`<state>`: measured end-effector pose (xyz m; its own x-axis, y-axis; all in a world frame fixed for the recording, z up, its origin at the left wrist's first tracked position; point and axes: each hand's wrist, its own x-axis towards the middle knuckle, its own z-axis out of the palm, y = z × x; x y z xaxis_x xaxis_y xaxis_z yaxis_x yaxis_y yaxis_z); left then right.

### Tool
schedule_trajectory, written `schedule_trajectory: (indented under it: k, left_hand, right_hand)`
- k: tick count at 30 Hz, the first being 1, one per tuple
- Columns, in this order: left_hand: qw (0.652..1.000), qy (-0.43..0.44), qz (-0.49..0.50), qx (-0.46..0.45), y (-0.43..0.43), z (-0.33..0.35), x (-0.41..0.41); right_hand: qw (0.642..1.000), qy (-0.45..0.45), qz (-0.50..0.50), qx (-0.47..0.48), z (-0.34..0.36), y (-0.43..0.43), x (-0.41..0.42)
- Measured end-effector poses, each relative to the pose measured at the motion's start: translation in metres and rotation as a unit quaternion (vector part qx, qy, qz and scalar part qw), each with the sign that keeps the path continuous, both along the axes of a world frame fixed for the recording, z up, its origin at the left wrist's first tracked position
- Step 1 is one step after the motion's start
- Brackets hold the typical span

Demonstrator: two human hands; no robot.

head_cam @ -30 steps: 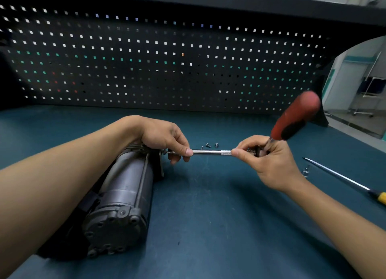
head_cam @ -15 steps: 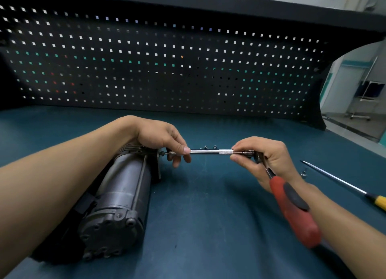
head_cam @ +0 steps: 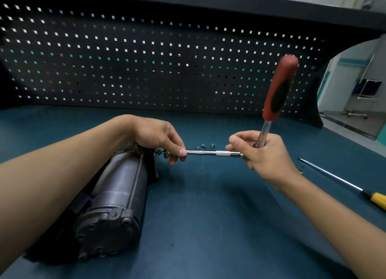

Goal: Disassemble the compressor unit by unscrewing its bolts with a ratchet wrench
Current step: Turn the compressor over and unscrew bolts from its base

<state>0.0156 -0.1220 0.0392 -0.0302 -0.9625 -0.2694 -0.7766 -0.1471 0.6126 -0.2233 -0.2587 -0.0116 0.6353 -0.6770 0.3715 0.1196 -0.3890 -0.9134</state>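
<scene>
Grey metal, the compressor unit (head_cam: pixel 117 199) lies on its side on the teal bench mat (head_cam: pixel 208 226), with its bolted end cap toward the camera and its far end under the left hand (head_cam: pixel 158 136). That hand rests on the housing and pinches the chrome extension bar (head_cam: pixel 213 152) between thumb and fingers, right where the bar meets the unit's far end. The bar runs level to the right into the right hand (head_cam: pixel 265 153), whose fingers curl round the head end of the ratchet wrench (head_cam: pixel 279 90). The wrench's red-and-black handle stands up, tilted slightly right and blurred. Loose bolts (head_cam: pixel 207 146) sit on the mat just behind the bar, seemingly 3, though the leftmost is too small to be sure. A yellow-handled screwdriver (head_cam: pixel 334 178) lies well off to the right. A black pegboard (head_cam: pixel 146 59) backs the bench.
</scene>
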Motion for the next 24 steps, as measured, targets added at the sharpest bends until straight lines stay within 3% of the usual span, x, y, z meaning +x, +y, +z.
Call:
schedule_trajectory:
  k: [7,12,21,24]
  left_hand:
    - [1.0,-0.014,0.007,0.003,-0.001,-0.001,0.0]
    - [1.0,-0.015,0.017,0.005,-0.001,-0.001,-0.001]
    - [0.999,-0.029,0.016,-0.004,-0.002,-0.003,0.001]
    - [0.999,-0.034,0.015,-0.002,-0.002,-0.003,0.001]
  right_hand:
    - [0.978,0.104,-0.03,0.179,0.007,0.0,0.001]
    - [0.95,0.118,-0.016,0.29,0.003,-0.003,0.0]
    - [0.908,0.119,0.04,0.401,0.002,-0.01,-0.001]
    - [0.914,0.114,0.04,0.387,0.0,-0.009,0.0]
